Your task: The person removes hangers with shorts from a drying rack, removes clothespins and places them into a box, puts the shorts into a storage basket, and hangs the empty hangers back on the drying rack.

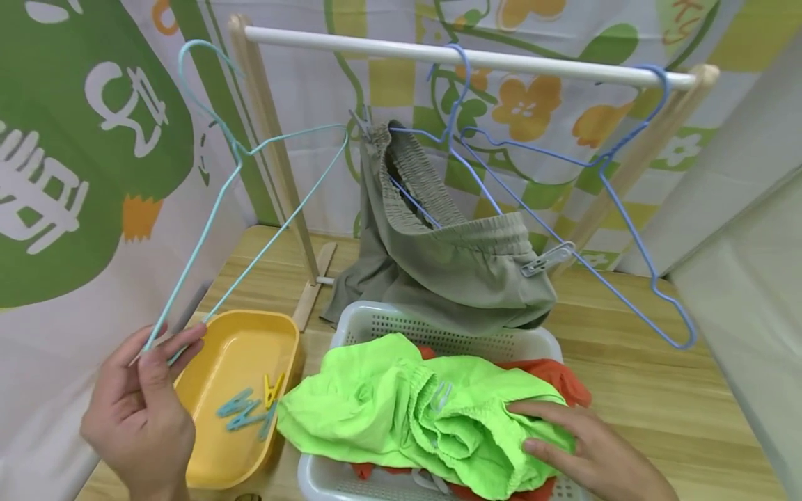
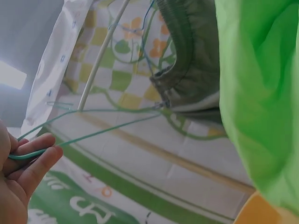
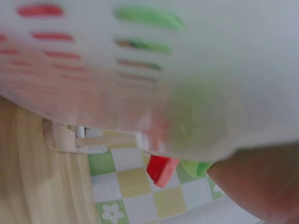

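Note:
My left hand (image 1: 140,410) holds a mint-green hanger (image 1: 209,229) by one lower corner, its hook pointing up beside the rack. In the left wrist view the hanger wire (image 2: 103,129) crosses the fingers. My right hand (image 1: 585,445) rests on bright green shorts (image 1: 370,396) with a gathered waistband and pale drawstring, heaped over a white basket (image 1: 357,313). Its thumb and fingers are spread apart on the fabric. In the right wrist view the basket's slotted wall (image 3: 93,98) hides most of the hand.
Grey-green trousers (image 1: 432,271) hang from a blue hanger (image 1: 464,139) with metal clips (image 1: 548,259). Another blue hanger (image 1: 633,216) hangs at the right of the white rail (image 1: 401,47). A yellow tray (image 1: 288,334) holds several clothespins (image 1: 244,410). Red cloth (image 1: 557,376) lies under the shorts.

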The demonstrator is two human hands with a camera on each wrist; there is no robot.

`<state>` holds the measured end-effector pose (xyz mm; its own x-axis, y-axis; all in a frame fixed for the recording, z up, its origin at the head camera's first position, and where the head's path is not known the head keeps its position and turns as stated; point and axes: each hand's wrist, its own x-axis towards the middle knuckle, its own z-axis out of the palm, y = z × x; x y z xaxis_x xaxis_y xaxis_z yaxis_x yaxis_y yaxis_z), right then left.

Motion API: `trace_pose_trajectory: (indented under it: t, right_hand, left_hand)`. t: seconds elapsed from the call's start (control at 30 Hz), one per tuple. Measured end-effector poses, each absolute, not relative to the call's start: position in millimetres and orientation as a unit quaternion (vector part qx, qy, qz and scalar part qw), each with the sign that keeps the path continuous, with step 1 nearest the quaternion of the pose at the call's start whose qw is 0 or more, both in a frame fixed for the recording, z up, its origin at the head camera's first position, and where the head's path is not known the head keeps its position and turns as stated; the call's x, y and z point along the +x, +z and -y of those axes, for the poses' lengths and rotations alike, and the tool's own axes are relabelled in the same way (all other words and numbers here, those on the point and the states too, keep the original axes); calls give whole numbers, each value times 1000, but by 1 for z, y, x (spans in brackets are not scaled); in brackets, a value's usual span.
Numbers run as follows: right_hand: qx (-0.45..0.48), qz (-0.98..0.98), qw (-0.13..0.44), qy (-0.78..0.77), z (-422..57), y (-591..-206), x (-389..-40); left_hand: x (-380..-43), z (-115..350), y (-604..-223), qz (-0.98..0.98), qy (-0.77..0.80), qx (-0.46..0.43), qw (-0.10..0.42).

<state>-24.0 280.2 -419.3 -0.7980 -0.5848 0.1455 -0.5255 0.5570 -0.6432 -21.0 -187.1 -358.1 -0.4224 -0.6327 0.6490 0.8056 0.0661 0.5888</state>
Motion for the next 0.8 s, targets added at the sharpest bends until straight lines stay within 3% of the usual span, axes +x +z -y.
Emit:
trace_pose_trajectory:
  t: [0.17,0.5,0.6,0.8]
  right_hand:
    - [-346,-875,15,-337,-276,-422,-23]
    - [-356,-871,28,-337,-270,-421,-21]
    - [-338,-874,-1,-349,-269,-415,-19]
    - [-272,-896,-133,-325,-285,-404,-19]
  left_hand:
    - [-33,175,-353,578,-619,-95,522]
    - [-47,167,-344,593,-590,-96,540]
    - [-49,165,-338,581,-590,-79,555]
    - [-53,168,-333,572,-572,-39,586]
